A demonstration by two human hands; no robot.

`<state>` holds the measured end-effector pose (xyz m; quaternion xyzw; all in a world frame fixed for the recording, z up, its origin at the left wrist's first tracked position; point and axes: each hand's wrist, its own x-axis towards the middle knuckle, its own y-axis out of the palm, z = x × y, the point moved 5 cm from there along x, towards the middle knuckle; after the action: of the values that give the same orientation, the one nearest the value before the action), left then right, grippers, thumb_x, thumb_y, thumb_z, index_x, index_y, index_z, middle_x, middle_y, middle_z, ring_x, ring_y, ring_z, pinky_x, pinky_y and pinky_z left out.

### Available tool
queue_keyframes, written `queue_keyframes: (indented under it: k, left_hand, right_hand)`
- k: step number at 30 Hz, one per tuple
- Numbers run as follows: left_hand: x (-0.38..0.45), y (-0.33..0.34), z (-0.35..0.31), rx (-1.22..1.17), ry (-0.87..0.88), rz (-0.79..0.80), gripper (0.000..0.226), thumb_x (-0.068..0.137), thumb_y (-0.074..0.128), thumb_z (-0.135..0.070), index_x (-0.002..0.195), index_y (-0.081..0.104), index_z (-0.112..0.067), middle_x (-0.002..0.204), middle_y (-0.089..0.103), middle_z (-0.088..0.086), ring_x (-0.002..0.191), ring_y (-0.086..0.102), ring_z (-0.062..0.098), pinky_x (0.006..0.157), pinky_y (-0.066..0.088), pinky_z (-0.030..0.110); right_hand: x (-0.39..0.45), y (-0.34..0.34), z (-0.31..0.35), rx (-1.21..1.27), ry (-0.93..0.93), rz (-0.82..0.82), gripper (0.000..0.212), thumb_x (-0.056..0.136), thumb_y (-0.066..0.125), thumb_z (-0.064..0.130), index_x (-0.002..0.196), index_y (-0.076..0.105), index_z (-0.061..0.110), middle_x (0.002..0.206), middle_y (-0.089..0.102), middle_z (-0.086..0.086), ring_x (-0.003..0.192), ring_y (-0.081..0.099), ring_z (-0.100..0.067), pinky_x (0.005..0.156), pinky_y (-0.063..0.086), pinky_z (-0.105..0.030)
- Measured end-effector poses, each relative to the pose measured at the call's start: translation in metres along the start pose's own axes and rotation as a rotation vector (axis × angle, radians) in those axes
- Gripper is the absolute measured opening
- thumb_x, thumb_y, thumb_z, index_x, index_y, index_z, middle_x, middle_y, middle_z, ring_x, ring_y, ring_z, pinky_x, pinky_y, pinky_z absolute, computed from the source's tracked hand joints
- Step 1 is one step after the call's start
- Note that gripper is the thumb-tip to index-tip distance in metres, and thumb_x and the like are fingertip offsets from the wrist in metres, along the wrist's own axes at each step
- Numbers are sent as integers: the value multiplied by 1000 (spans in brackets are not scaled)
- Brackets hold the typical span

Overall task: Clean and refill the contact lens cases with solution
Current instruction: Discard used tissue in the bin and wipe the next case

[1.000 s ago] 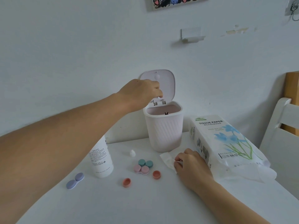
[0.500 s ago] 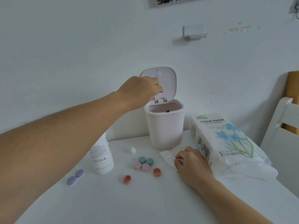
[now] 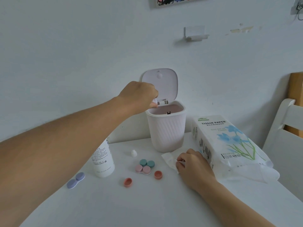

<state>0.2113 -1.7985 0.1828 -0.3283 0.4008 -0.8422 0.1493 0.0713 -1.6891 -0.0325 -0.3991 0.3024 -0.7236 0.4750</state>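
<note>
Purple case [image 3: 75, 180] far left on the table [image 3: 147, 202], lids on. Bottle [image 3: 103, 161] upright just right of it, partly behind the left forearm. Left hand [image 3: 139, 97] is over the bin [image 3: 166, 128] rim, fingers curled, pinching a small white scrap [image 3: 154, 101] at the fingertips. Bin lid [image 3: 159, 84] stands open against the wall. White bottle cap [image 3: 134, 153] on the table in front of the bin. Below that: green case [image 3: 147, 163] touching pink case [image 3: 142, 169], both capped. Two loose coral caps [image 3: 128, 182] lie near, one left, one right [image 3: 158, 175]. Right hand [image 3: 193, 167] rests on the table, fingers curled, gripping a tissue [image 3: 169, 158]. Tissue pack [image 3: 229, 145] lies at right, beside that hand.
</note>
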Motion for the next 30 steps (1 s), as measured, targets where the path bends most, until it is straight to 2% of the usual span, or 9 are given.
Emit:
queue_keyframes:
  k: [3, 6, 10, 13, 16, 19, 23, 27, 30]
  left_hand:
    - [-5, -2, 3, -68, -44, -25, 16, 96, 59, -34, 97, 65, -20, 97, 62, -3, 88, 61, 25, 65, 32, 31]
    - [-20, -4, 8, -291, -193, -85, 18, 93, 63, -34, 108, 70, -26, 101, 69, -9, 90, 62, 21, 68, 35, 30]
    - [-55, -2, 9, -746, -440, -179, 19, 83, 77, -38, 100, 75, -29, 91, 73, -13, 58, 56, -6, 58, 40, 23]
    - [-91, 3, 1, -971, -526, -242, 13, 78, 83, -38, 88, 76, -33, 78, 72, -19, 63, 58, -8, 63, 44, 15]
    - [-133, 14, -8, -1095, -586, -251, 14, 78, 86, -31, 85, 75, -37, 72, 68, -26, 55, 52, 0, 58, 44, 12]
    - [-170, 27, -18, -1166, -613, -220, 15, 79, 85, -28, 87, 76, -36, 77, 71, -19, 55, 50, 5, 56, 44, 14]
    - [-207, 47, -22, -1222, -648, -162, 18, 81, 84, -23, 91, 76, -35, 84, 73, -17, 54, 47, 9, 53, 39, 14]
    - [-230, 67, -26, -1311, -663, -137, 27, 81, 84, -20, 90, 76, -44, 87, 74, -16, 54, 47, 6, 53, 38, 11]
    - [-237, 72, -34, -1391, -615, -109, 33, 80, 84, -17, 91, 75, -47, 89, 74, -17, 52, 56, 0, 53, 40, 10]
  right_hand:
    - [-1, 0, 0, -2, 6, 8, 18, 97, 54, 30, 97, 70, 23, 104, 56, 7, 103, 50, -20, 84, 43, -30]
    - [-2, 0, 0, -6, 9, 17, 18, 97, 53, 31, 96, 70, 24, 104, 56, 8, 102, 50, -19, 83, 42, -29]
    - [-2, -1, 0, -8, 16, 22, 18, 96, 53, 30, 94, 70, 25, 102, 57, 9, 101, 51, -18, 82, 44, -30]
    - [-2, -1, -1, -4, 22, 21, 17, 95, 55, 29, 88, 70, 25, 98, 57, 9, 99, 52, -18, 80, 45, -30]
    - [-3, -3, 0, -7, 16, 12, 17, 94, 57, 27, 84, 70, 24, 95, 57, 8, 95, 53, -18, 75, 42, -30]
    - [-4, -6, 2, -3, -4, -6, 15, 94, 60, 25, 85, 72, 23, 93, 59, 8, 93, 54, -19, 71, 39, -29]
    - [-7, -14, 5, 29, -42, -93, 12, 93, 64, 22, 88, 75, 20, 91, 62, 2, 94, 57, -24, 74, 44, -34]
    - [-13, -21, 18, 126, -162, -193, 8, 92, 70, 19, 91, 77, 19, 88, 64, 1, 86, 62, -23, 75, 51, -39]
    - [-18, -31, 29, 197, -277, -262, 9, 90, 74, 16, 95, 80, 19, 81, 65, 1, 75, 63, -13, 72, 48, -23]
